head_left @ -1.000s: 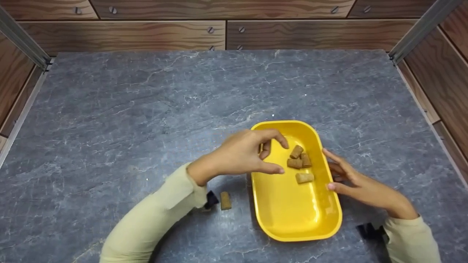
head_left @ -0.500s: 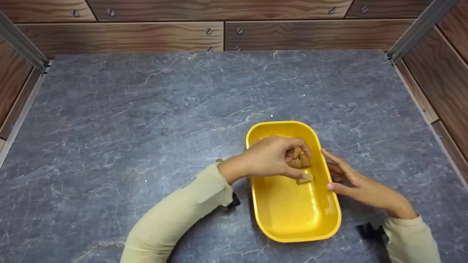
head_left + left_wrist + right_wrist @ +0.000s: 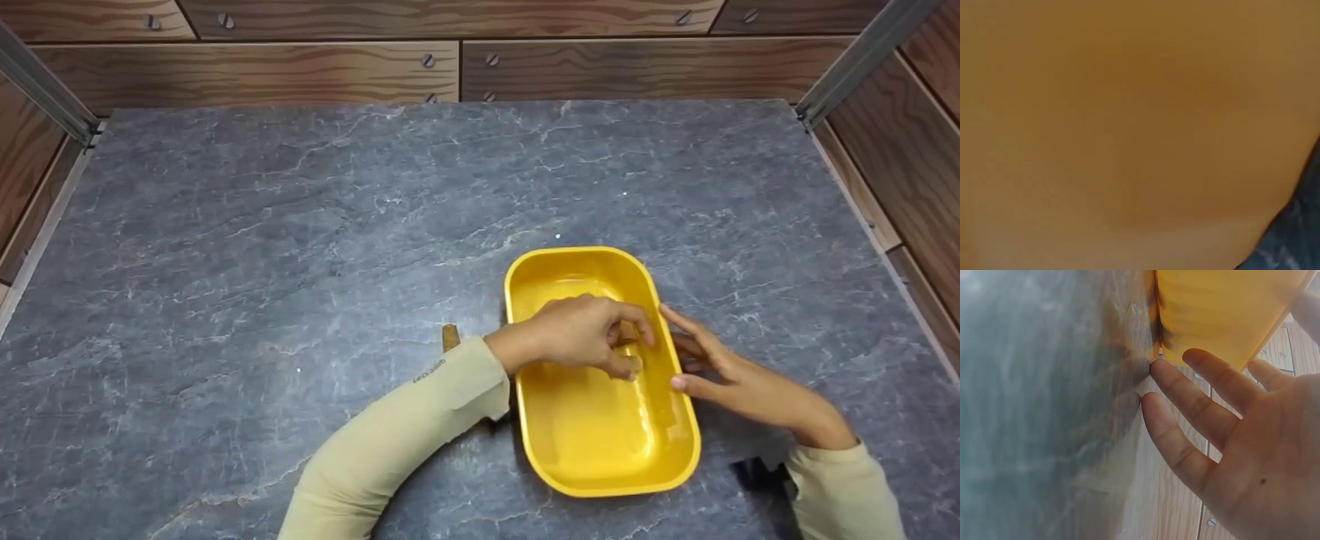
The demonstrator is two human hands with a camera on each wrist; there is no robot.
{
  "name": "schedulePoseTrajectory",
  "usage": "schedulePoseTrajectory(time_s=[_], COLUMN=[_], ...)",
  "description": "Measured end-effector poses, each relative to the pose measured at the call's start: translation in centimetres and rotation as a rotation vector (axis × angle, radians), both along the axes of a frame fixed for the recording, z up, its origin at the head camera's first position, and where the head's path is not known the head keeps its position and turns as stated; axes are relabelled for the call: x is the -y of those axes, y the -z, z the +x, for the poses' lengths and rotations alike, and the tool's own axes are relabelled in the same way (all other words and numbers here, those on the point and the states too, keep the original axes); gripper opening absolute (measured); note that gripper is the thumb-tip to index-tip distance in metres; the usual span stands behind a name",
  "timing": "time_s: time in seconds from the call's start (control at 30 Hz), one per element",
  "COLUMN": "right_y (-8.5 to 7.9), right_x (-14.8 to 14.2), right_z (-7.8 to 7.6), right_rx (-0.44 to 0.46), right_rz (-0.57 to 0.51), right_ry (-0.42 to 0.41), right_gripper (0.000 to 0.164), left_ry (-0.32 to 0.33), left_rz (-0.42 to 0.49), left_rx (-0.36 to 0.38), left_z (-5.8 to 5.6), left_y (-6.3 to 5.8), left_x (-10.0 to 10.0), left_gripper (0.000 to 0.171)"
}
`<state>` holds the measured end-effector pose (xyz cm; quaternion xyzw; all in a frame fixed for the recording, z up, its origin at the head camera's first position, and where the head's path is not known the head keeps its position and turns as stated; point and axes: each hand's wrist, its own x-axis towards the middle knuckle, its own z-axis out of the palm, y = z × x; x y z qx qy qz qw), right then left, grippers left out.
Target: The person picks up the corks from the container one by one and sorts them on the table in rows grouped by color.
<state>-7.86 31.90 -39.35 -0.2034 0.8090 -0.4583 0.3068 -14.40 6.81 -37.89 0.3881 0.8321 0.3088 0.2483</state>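
In the head view, a yellow plastic tub sits right of centre on the table. My left hand reaches down into it, fingers and thumb curled round several small brown corks. A paler cork shows at the thumb tip; the others are mostly hidden under the hand. My right hand rests against the tub's right wall, thumb at the rim. Its fingers are extended in the right wrist view. A blurred brown surface fills most of the left wrist view.
Another cork lies on the table left of the tub, partly behind the left sleeve. The grey marbled tabletop is bounded by wood-patterned panels at the back and sides.
My left hand has moved right and slightly down inside the tub, over the corks, and its fingers have closed around them. The right hand stays at the tub's side.
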Motion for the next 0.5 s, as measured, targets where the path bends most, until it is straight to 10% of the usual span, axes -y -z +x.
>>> schedulePoseTrajectory(time_s=[0.5], right_y=[0.0], right_x=[0.0], right_z=[0.0], right_rx=[0.015], right_rz=[-0.016], right_ry=[-0.006], right_gripper=[0.074], left_ry=[-0.028], left_rz=[-0.080], left_rx=[0.005], left_z=[-0.3], left_y=[1.5], left_x=[-0.8], left_gripper=[0.030])
